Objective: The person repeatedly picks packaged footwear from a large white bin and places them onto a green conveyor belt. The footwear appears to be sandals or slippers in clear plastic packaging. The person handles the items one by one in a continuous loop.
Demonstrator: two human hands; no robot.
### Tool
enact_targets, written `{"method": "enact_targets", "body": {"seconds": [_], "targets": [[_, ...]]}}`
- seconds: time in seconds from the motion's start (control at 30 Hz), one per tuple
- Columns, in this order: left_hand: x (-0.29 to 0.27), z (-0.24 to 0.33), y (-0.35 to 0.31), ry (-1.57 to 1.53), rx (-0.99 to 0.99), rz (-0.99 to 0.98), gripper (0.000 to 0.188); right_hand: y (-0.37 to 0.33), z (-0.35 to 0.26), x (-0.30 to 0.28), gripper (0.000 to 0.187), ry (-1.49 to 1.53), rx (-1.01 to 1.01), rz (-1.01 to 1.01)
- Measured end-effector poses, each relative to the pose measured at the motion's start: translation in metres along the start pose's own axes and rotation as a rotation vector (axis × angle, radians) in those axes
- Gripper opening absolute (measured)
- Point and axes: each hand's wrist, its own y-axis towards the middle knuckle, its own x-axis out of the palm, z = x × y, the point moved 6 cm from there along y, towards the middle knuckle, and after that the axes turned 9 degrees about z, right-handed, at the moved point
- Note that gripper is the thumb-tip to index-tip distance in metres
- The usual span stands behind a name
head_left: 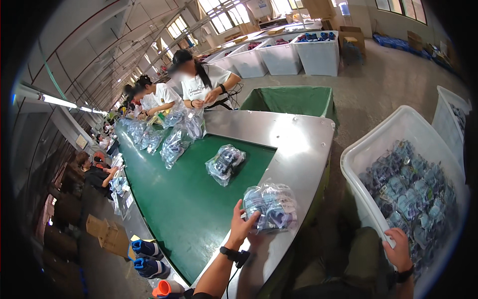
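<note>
**Bagged Pair Meets Left Hand at the Conveyor's Corner**

Two pale blue-and-purple shoes lie side by side inside a bag of clear, wrinkled plastic (272, 207), its folds catching white glare; each shoe's long axis runs roughly from 11 o'clock to 5 o'clock, though the plastic hides which ends are the toes; the bundle is over the metal border (306, 130) of a green conveyor belt (181, 214), whether resting or slightly raised cannot be told; it sits at 2 o'clock from the person's left hand (240, 227), whose thumb touches the bag's near left side while the forefinger stands apart at its left edge; whether that hand grips cannot be told.

The right hand (398, 249), well apart at 4 o'clock from the bag, has its fingers curled over the rim of a white bin (396, 127) filled with similar bagged shoes (413, 189); a darker bagged pair (225, 163) lies on the belt at 10 o'clock from the first; two blue unbagged shoes (148, 259) stand at 8 o'clock; a co-worker in a white shirt (199, 87) stands at 11 o'clock, hands together.
</note>
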Motion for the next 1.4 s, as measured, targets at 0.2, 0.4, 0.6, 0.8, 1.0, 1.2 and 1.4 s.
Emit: {"method": "enact_targets", "body": {"seconds": [0.2, 0.4, 0.6, 0.8, 1.0, 1.2, 1.4], "targets": [[0.054, 0.013, -0.023, -0.404, -0.273, -0.103, 0.097, 0.031, -0.068, 0.023, 0.033, 0.090, -0.217, -0.046], [0.119, 0.025, -0.080, -0.673, -0.464, -0.337, 0.088, 0.050, -0.129, 0.042, 0.040, 0.185, -0.371, -0.086], [0.160, 0.054, -0.130, -0.646, -0.424, -0.377, 0.082, 0.046, -0.178, 0.069, 0.059, 0.068, -0.585, -0.063], [0.186, 0.061, -0.181, -0.605, -0.504, -0.407, 0.082, 0.027, -0.184, 0.100, 0.039, -0.328, -0.763, 0.044], [0.175, 0.056, -0.174, -0.461, -0.437, -0.631, 0.058, 0.057, -0.122, 0.044, 0.060, -0.198, -0.592, 0.000], [0.121, 0.036, -0.118, -0.249, -0.121, -0.393, 0.048, 0.126, -0.043, -0.040, 0.061, -0.147, -0.228, 0.247], [0.092, 0.001, -0.085, -0.320, -0.248, -0.206, 0.041, 0.161, 0.038, -0.035, 0.055, -0.233, -0.150, 0.248]]}}
